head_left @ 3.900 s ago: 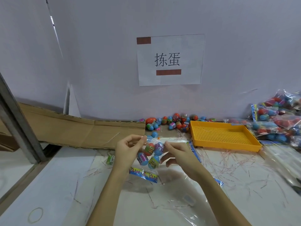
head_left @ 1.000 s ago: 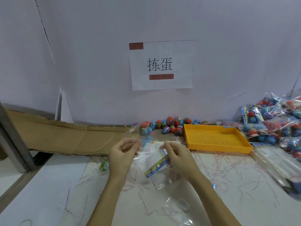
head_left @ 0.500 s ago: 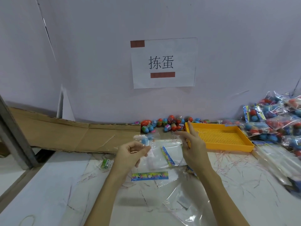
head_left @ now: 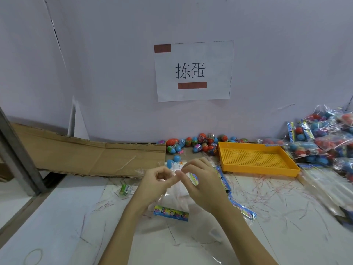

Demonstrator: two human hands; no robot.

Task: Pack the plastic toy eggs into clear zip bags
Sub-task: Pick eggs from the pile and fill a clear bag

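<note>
An empty clear zip bag (head_left: pixel 176 193) with a colourful printed strip hangs between my hands over the table's middle. My left hand (head_left: pixel 155 183) pinches its top edge, and my right hand (head_left: pixel 203 183) pinches the same edge just to the right, fingertips nearly touching. Loose toy eggs (head_left: pixel 196 143) in blue, red and green lie in a heap against the back wall. Two blue eggs (head_left: pixel 172 161) sit closer, just beyond my hands.
An orange perforated tray (head_left: pixel 256 159) stands right of the eggs. Filled bags of eggs (head_left: pixel 324 142) pile up at the far right, with flat clear bags (head_left: pixel 328 186) in front. Cardboard (head_left: pixel 86 155) lies at the left, and thin plastic strips litter the table.
The filled bag held 3.9 s ago is gone from my hands. My right hand, reaching toward the tray half a second ago, has come back and pinches the empty bag's top beside my left.
</note>
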